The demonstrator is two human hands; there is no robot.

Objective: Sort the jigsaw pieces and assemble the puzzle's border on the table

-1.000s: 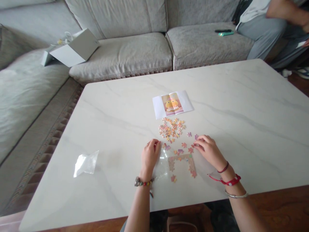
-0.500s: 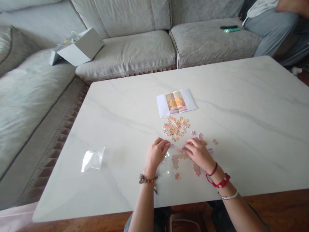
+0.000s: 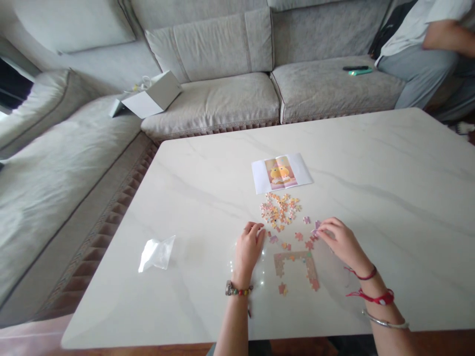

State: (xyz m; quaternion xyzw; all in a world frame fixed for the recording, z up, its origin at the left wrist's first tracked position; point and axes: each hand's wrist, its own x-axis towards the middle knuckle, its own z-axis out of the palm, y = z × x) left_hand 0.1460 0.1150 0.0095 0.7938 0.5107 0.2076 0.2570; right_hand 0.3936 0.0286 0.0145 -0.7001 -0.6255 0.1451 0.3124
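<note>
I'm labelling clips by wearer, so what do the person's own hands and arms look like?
Both are ungloved, with bare forearms. The left hand wears a ring and, at the wrist, a multicoloured beaded bracelet. The right hand has a thin dark-red cord, a wider red band and a silvery bangle along its wrist.

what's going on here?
A person is at a table with jigsaw pieces. The right hand has its fingertips at a purple piece; whether it is gripped is unclear. The left hand is down near other loose pieces, with nothing visibly held. A three-sided strip of joined pieces lies open toward the person. Beyond it are a loose pile and a picture sheet.
</note>
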